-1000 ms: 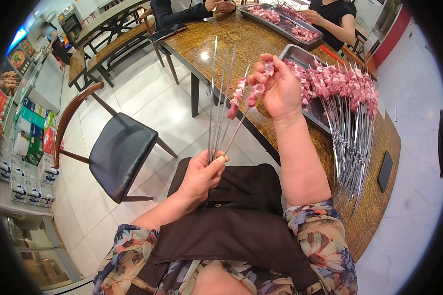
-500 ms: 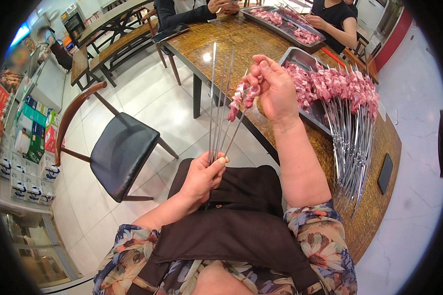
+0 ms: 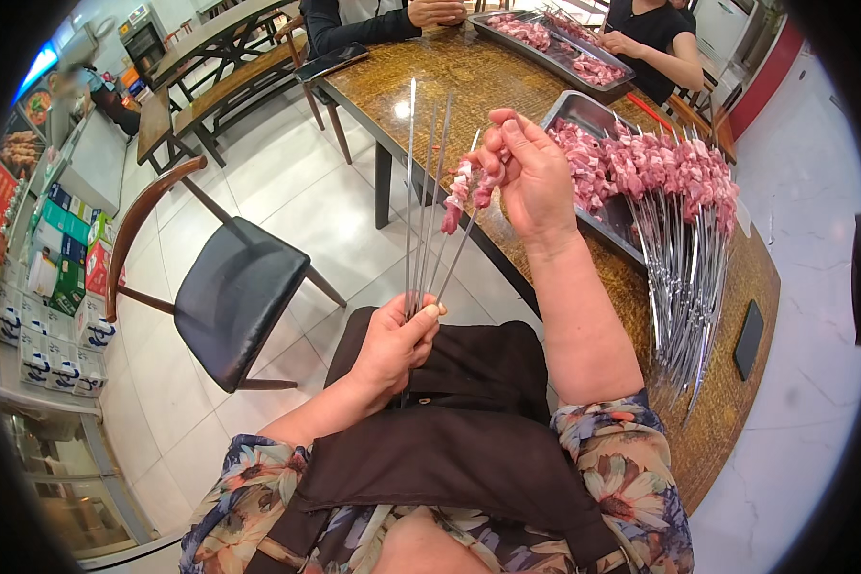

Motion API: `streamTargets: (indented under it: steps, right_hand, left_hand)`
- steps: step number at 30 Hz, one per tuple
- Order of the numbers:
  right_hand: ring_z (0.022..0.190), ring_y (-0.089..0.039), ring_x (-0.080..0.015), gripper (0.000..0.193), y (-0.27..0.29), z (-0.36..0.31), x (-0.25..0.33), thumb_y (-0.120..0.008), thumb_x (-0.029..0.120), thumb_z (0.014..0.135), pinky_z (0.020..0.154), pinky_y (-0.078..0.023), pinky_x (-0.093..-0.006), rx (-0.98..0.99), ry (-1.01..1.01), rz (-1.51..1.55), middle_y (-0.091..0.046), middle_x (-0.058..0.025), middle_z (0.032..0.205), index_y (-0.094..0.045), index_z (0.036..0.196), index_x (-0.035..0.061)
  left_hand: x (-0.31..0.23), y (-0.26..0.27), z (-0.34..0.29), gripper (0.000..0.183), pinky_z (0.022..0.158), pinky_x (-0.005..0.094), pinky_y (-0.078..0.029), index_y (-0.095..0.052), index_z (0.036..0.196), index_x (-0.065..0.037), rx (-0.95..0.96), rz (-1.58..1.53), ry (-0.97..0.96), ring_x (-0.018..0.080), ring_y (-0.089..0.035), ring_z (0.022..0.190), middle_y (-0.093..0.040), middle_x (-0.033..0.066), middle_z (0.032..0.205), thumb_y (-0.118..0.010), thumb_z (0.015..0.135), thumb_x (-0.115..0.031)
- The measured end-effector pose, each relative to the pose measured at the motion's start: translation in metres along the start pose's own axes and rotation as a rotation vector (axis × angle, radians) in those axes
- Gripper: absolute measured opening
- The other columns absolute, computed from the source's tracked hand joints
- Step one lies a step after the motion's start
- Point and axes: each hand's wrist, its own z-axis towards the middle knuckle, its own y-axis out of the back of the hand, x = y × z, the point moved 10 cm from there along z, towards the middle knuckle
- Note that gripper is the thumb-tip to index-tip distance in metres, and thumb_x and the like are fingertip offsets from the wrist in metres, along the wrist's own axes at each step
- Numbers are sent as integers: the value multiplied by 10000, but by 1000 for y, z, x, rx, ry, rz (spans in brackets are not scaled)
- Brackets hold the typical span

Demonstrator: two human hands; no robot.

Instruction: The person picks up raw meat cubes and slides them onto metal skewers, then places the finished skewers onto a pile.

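My left hand [image 3: 394, 346] is closed around the lower ends of several thin metal skewers [image 3: 418, 206], held fanned upward above my lap. Two of them carry pink raw meat pieces [image 3: 456, 197] near their tips; the others in the bunch are bare. My right hand [image 3: 538, 187] is at the top of the rightmost skewer, its fingers curled and pinching a piece of raw meat [image 3: 489, 182] there. That skewer's tip is hidden behind the fingers. Right of this hand, a heap of loaded meat skewers [image 3: 674, 177] lies across a metal tray [image 3: 572, 105], handles toward me.
The brown table [image 3: 421, 77] reaches along my right, with a dark phone [image 3: 749, 340] near its edge. A second meat tray [image 3: 617, 84] stands farther back, beside two people. A black-seated chair [image 3: 244, 297] is on my left; boxes [image 3: 67, 253] line the far left.
My hands and the skewers have barely shifted, the meat pieces moving very slightly. Across the table, the seated people's hands have moved a little. At far left a person has changed position.
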Motion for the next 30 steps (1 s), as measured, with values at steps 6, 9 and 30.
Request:
streamTargets:
  steps: [6,9,30]
  right_hand:
    - [609,-503,-119,191,4,1,1,-450,128,946,724,-498,-315,-52,1,37,-519,-40,745,-516,1044,-21]
    - [605,-496,-119,198,12,3,7,-443,124,948,730,-500,-323,-83,18,67,-521,-42,750,-520,1047,-30]
    - [910,-601,-285,507,11,7,22,-380,-79,805,811,-506,-360,-20,9,122,-565,-237,1033,-282,1302,-66]
  left_hand:
    - [-3,-1,1,114,385,185,-215,-531,948,-45,7,22,-17,27,-302,418,-443,-19,621,-545,908,-151]
    - [-4,-5,0,112,391,187,-217,-527,936,-52,27,56,-20,36,-299,420,-440,-11,624,-542,909,-160]
    - [0,-6,1,99,384,180,-218,-530,931,-59,9,38,39,35,-299,414,-445,-9,621,-540,913,-155]
